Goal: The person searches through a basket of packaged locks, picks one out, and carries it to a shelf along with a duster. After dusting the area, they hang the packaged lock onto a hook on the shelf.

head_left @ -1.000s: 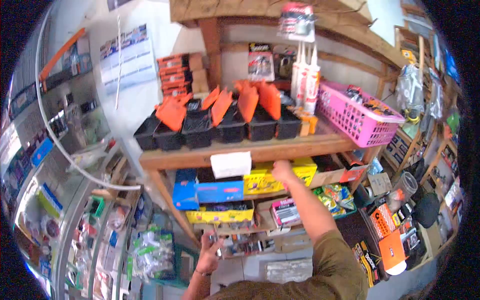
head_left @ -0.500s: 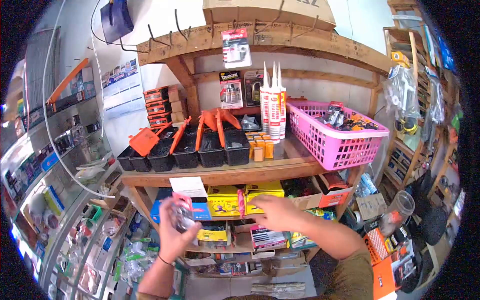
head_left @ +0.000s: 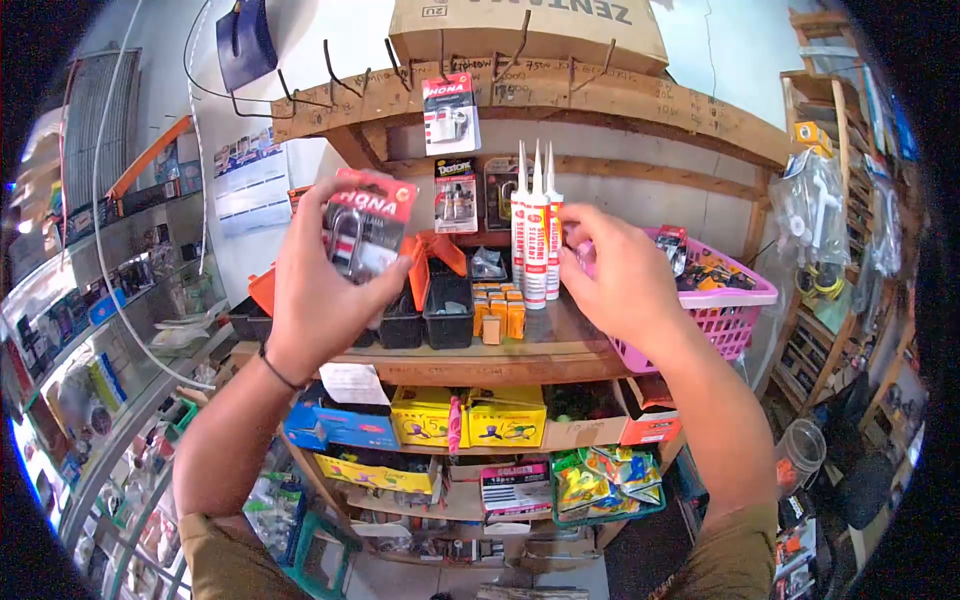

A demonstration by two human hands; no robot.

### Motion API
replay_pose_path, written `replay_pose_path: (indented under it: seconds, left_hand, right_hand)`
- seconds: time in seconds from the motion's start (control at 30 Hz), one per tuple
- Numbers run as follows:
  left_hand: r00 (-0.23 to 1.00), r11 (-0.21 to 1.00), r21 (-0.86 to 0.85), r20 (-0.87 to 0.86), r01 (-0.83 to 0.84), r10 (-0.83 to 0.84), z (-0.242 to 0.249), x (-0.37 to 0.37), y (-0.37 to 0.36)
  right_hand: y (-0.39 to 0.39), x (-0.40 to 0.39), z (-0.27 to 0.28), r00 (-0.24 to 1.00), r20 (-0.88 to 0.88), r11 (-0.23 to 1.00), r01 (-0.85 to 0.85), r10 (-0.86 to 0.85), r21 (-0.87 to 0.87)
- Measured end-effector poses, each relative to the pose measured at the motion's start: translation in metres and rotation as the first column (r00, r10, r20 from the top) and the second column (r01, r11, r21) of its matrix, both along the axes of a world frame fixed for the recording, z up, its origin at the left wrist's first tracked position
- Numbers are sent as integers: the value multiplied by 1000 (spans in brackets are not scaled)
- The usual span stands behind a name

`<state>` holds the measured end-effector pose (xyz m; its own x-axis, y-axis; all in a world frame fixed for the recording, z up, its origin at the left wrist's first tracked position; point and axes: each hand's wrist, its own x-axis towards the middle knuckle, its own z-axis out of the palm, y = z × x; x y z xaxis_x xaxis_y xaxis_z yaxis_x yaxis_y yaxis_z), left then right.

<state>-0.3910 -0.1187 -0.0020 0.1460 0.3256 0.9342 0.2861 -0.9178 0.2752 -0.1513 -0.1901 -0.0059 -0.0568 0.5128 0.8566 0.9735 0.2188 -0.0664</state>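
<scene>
My left hand (head_left: 330, 290) is raised at the left, closed around a carded padlock pack (head_left: 365, 235) with a red header and dark shackle. Several similar red-headed cards seem layered in that grip. Another padlock pack (head_left: 452, 112) hangs from a hook on the wooden rail just beyond. Up at the right is my right hand (head_left: 630, 275), its thumb and fingers curved and apart with nothing visible held. Its fingertips overlap the silicone sealant tubes (head_left: 536, 250), and the pink basket (head_left: 720, 295) stands behind the hand.
Metal hooks (head_left: 525, 35) jut from the wooden rail (head_left: 680, 110) above. Black bins (head_left: 448, 325) and small orange boxes (head_left: 498, 312) stand on the wooden shelf (head_left: 480, 368). Yellow boxes (head_left: 505, 415) and a green basket (head_left: 610, 515) fill lower shelves. Glass shelving runs along the left.
Both hands have risen from before the lower boxes to above the shelf top. My left hand carried its padlock packs up; my right hand also moved right. The view shifted slightly.
</scene>
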Motion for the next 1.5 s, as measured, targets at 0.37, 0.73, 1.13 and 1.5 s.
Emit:
replay_pose_path:
  seconds: [0.37,0.73,1.13,1.5]
  left_hand:
    - [983,953,251,108,-172,149,25,-12,76]
    - [995,956,276,43,-103,95,12,-52,134]
    - [992,960,252,-8,124,-126,27,-40,159]
    - [989,952,289,78,96,-124,48,-4,135]
  right_hand:
    - [125,-64,91,948,-236,941,266,-215,212]
    - [199,-92,95,816,-328,813,551,-476,190]
    - [172,-91,103,918,-268,809,387,-292,442]
    - [105,-107,129,881,-327,865,431,-342,258]
